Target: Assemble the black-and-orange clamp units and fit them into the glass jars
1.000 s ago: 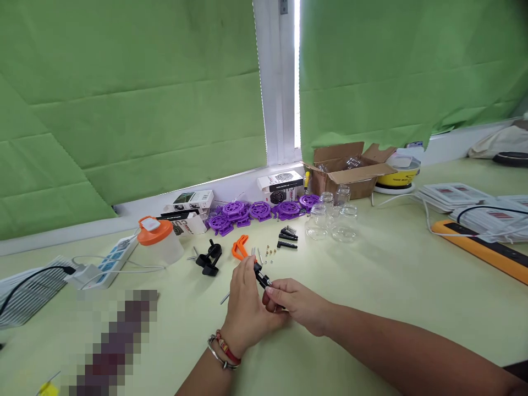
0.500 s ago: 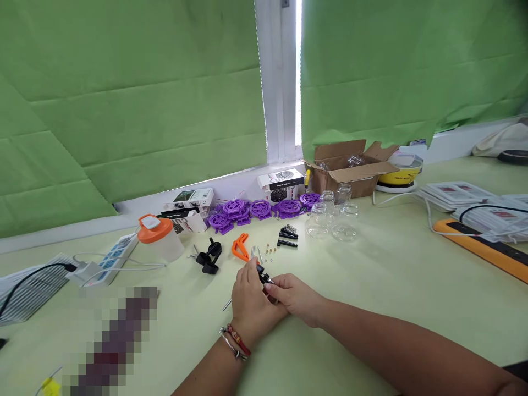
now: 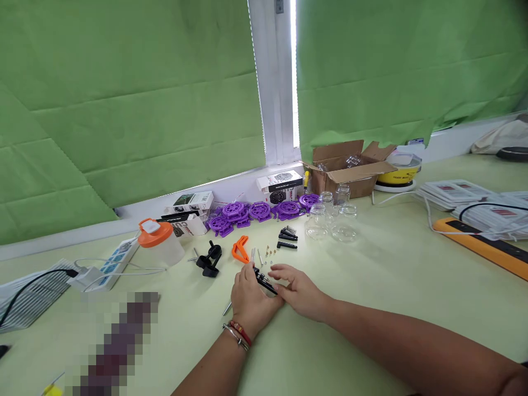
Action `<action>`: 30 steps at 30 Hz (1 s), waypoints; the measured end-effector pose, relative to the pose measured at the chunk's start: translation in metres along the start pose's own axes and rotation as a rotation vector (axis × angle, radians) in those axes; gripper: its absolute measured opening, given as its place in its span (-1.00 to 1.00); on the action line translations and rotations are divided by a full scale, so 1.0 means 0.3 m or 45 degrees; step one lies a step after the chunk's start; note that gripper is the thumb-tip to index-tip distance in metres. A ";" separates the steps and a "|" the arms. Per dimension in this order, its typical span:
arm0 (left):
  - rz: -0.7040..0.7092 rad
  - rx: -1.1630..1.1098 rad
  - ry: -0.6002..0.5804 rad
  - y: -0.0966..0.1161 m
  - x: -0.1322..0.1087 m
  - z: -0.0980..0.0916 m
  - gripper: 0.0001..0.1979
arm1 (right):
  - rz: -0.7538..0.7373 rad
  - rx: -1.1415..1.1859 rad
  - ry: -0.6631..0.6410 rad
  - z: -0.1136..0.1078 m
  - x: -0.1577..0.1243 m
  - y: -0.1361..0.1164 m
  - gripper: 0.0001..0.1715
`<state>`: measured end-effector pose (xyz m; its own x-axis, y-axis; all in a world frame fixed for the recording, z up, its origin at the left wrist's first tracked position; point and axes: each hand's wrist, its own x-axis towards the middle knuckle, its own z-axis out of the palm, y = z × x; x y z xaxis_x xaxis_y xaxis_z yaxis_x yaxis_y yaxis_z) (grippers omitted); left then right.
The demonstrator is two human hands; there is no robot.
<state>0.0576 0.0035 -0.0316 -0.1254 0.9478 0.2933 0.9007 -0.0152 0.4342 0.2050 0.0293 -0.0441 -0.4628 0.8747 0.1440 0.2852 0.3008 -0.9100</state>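
Observation:
My left hand point(image 3: 253, 300) is wrapped around a slim black plastic part point(image 3: 266, 282) with small metal pieces on it. A metal rod point(image 3: 226, 308) pokes out on the left side of that hand; whether it is held or lies on the table, I cannot tell. My right hand point(image 3: 299, 290) is close against the part's near end, thumb and forefinger apart, the thumb at or touching it. Just beyond are an orange plastic handle point(image 3: 240, 250), thin metal pins point(image 3: 260, 256) and tiny brass pieces point(image 3: 271, 252). Similar black parts point(image 3: 287, 245) lie farther back, beside a spring point(image 3: 291, 230).
Purple plastic pieces point(image 3: 259, 211) line the back, near printed boxes point(image 3: 280, 180). Glass jars point(image 3: 344, 230) and an open carton point(image 3: 350, 179) stand right of them. Black plastic pieces point(image 3: 211, 258), an orange-lidded jar point(image 3: 169, 250) and a power strip point(image 3: 111, 267) are left.
The fingers of my right hand have parted and moved off the metal piece they pinched. More of the black part now shows between my hands.

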 end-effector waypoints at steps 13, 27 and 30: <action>-0.010 0.043 -0.032 -0.006 0.005 0.012 -0.28 | -0.167 -0.343 0.017 -0.001 -0.004 0.021 -0.61; -0.029 0.068 -0.034 -0.004 0.012 0.011 -0.29 | -0.214 -0.367 0.000 -0.012 0.002 0.013 -0.61; -0.033 0.062 -0.022 -0.005 0.013 0.015 -0.30 | -0.235 -0.349 -0.007 -0.010 0.003 0.013 -0.62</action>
<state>0.0575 0.0087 -0.0348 -0.1422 0.9530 0.2675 0.9164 0.0246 0.3996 0.2082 0.0324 -0.0465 -0.5320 0.7940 0.2942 0.4112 0.5460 -0.7299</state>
